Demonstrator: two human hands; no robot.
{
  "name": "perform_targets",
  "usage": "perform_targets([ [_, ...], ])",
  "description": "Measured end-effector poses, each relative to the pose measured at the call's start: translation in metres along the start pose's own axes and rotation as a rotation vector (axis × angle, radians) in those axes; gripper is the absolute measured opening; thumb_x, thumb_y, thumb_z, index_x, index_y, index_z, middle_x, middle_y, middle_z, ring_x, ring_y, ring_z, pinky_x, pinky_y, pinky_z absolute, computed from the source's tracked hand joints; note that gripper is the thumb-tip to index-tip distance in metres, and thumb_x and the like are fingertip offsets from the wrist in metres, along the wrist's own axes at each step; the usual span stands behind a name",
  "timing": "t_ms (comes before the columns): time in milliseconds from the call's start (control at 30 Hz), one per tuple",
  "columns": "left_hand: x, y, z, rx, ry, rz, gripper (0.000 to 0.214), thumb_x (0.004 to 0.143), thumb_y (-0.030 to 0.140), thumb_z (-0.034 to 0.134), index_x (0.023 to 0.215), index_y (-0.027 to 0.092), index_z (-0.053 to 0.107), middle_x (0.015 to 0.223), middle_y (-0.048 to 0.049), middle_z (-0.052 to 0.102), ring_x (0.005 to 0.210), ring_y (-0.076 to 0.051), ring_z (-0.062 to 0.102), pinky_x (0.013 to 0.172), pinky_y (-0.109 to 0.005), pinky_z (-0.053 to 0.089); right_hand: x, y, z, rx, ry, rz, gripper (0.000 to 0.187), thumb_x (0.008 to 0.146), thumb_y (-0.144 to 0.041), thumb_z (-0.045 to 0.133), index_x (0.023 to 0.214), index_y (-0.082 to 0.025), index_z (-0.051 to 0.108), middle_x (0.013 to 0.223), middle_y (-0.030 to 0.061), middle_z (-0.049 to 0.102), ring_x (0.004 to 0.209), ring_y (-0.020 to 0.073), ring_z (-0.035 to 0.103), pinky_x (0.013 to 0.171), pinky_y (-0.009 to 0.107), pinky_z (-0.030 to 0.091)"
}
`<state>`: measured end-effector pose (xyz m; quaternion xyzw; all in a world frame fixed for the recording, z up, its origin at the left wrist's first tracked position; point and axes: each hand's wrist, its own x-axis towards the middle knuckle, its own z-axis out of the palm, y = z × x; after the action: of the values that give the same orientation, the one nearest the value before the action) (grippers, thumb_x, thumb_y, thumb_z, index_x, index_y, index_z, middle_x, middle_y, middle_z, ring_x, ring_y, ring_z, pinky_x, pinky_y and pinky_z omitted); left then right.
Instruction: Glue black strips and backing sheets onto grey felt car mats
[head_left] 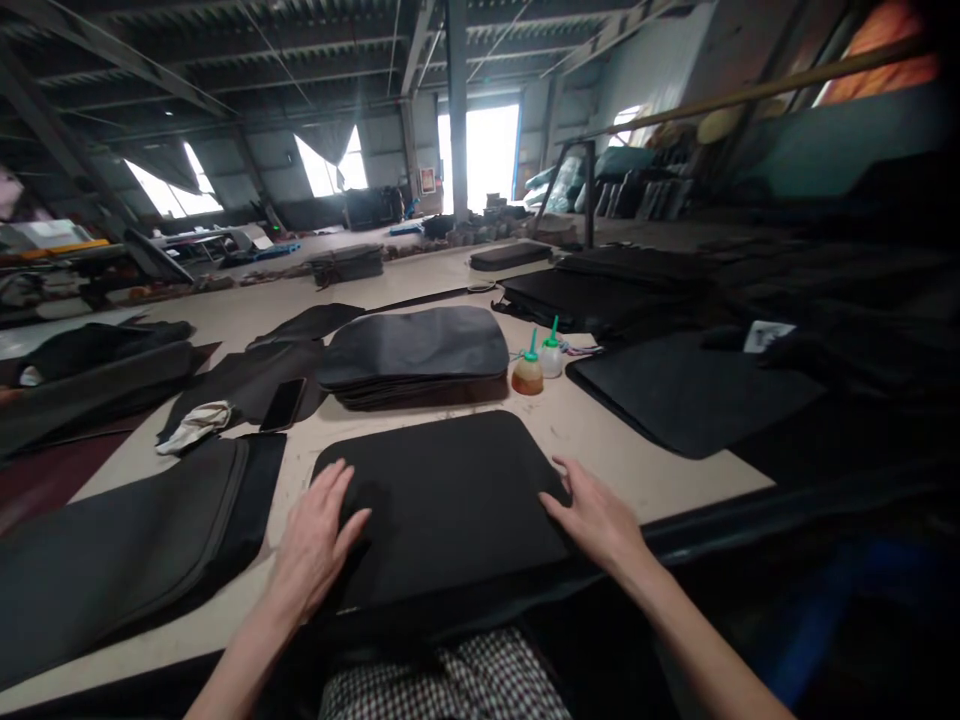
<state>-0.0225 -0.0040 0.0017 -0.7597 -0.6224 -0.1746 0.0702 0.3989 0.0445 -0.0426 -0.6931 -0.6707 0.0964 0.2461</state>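
Observation:
A black flat panel (pixel 450 500) with rounded far corners lies in front of me at the near edge of the table. My left hand (pixel 319 535) rests at its left side, fingers stretched out and thumb apart over the surface. At the panel's right edge is my right hand (pixel 592 505), its thumb and fingers spread. Neither hand is closed around anything. Just beyond the panel sits a stack of dark rounded pieces (pixel 416 350). Two squeeze bottles with green nozzles, one holding amber liquid (pixel 528 375) and one whitish (pixel 552 358), stand right of that stack.
A phone (pixel 283 404) and a crumpled white cloth (pixel 195 427) lie to the left. More dark sheets (pixel 127 540) cover the near left, and a dark panel (pixel 697 390) lies at right. Further stacks (pixel 510 256) stand at the back of the pale tabletop (pixel 622 470).

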Motion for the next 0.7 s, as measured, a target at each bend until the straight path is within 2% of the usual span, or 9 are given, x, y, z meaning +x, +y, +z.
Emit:
perform_targets([
  [67,0.010,0.018,0.017,-0.018,-0.121,0.158,0.062,0.102,0.049,0.043,0.159,0.029,0.030,0.166,-0.0075,0.033,0.151,-0.026,0.032,0.121,-0.046,0.032,0.006,0.006,-0.003,-0.045,0.066,-0.097,0.051,0.082,-0.047,0.068,0.126,-0.023,0.060,0.119,0.0137,0.064,0.109,0.0354,0.062,0.090,0.047,0.050],
  [133,0.016,0.030,0.034,-0.014,-0.195,0.251,0.064,0.101,0.054,0.044,0.160,0.034,0.028,0.166,-0.0048,0.031,0.152,-0.027,0.031,0.123,-0.049,0.027,0.015,0.012,-0.006,-0.024,0.092,-0.162,0.048,0.080,-0.047,0.070,0.120,-0.022,0.062,0.121,0.0146,0.062,0.113,0.0361,0.059,0.096,0.049,0.048],
  [200,0.017,0.035,0.049,-0.014,-0.203,0.283,0.067,0.099,0.057,0.046,0.160,0.037,0.027,0.166,-0.0044,0.032,0.151,-0.028,0.033,0.123,-0.051,0.025,0.031,0.014,-0.007,0.104,0.075,-0.151,0.044,0.083,-0.046,0.066,0.119,-0.022,0.062,0.122,0.0136,0.062,0.113,0.0326,0.061,0.098,0.046,0.049],
  [267,0.016,0.033,0.058,-0.020,-0.182,0.280,0.068,0.098,0.057,0.048,0.160,0.039,0.024,0.165,-0.0036,0.032,0.151,-0.028,0.035,0.122,-0.052,0.025,0.057,0.014,-0.004,0.268,0.057,-0.074,0.041,0.087,-0.045,0.062,0.120,-0.021,0.060,0.120,0.0121,0.064,0.107,0.0276,0.064,0.096,0.041,0.050],
  [367,0.015,0.029,0.063,-0.019,-0.163,0.282,0.070,0.098,0.057,0.048,0.160,0.042,0.020,0.165,-0.0018,0.031,0.150,-0.028,0.036,0.121,-0.053,0.027,0.111,0.009,0.008,0.370,0.111,0.063,0.045,0.086,-0.044,0.061,0.122,-0.019,0.056,0.121,0.0126,0.065,0.105,0.0257,0.065,0.093,0.038,0.052],
  [500,0.018,0.026,0.062,0.008,-0.170,0.286,0.070,0.098,0.058,0.047,0.159,0.044,0.017,0.165,0.0000,0.031,0.149,-0.028,0.038,0.119,-0.053,0.032,0.180,-0.004,0.032,0.365,0.267,0.186,0.067,0.077,-0.043,0.069,0.132,-0.013,0.047,0.135,0.0213,0.056,0.126,0.0337,0.053,0.104,0.042,0.045],
  [600,0.020,0.025,0.060,0.021,-0.180,0.296,0.071,0.098,0.057,0.048,0.159,0.044,0.015,0.164,0.0000,0.031,0.148,-0.028,0.040,0.117,-0.051,0.036,0.205,-0.015,0.046,0.382,0.350,0.243,0.076,0.071,-0.043,0.073,0.135,-0.012,0.044,0.137,0.0246,0.053,0.131,0.0392,0.047,0.108,0.050,0.039],
  [700,0.023,0.025,0.058,0.005,-0.176,0.308,0.072,0.097,0.057,0.051,0.158,0.045,0.015,0.163,-0.0006,0.034,0.145,-0.028,0.045,0.115,-0.049,0.040,0.209,-0.020,0.049,0.424,0.388,0.231,0.070,0.072,-0.046,0.070,0.131,-0.015,0.047,0.129,0.0227,0.058,0.125,0.0403,0.052,0.106,0.055,0.040],
])
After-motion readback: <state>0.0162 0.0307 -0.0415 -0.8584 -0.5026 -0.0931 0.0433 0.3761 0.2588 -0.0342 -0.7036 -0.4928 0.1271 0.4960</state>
